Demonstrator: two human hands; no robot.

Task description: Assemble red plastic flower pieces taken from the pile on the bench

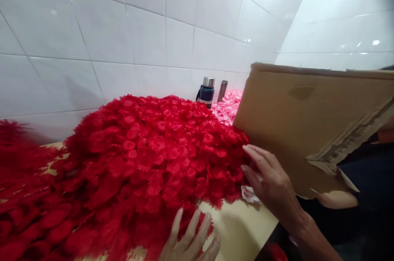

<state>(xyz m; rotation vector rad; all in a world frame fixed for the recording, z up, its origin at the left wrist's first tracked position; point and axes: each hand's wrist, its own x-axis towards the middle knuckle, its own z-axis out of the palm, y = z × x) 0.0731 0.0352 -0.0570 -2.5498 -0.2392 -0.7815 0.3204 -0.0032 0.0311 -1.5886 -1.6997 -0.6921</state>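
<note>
A big heap of red artificial flower heads (166, 150) with fringed petals spreads across the pale tabletop (237, 228). My left hand (191, 238) is at the heap's front edge, fingers spread over a few red flowers, holding nothing I can see. At the heap's right edge is my right hand (271, 179), its fingers stretched toward the flowers and apart from each other. Just below those fingers lies a crumpled white scrap (250, 194), partly hidden by the hand.
A cardboard sheet (308, 121) stands upright on the right, with a person in dark clothing (372, 183) behind it. Behind the heap are a blue bottle (206, 93), a dark cylindrical object (222, 90) and pink flowers (226, 109). White tiled wall (147, 39) closes the back.
</note>
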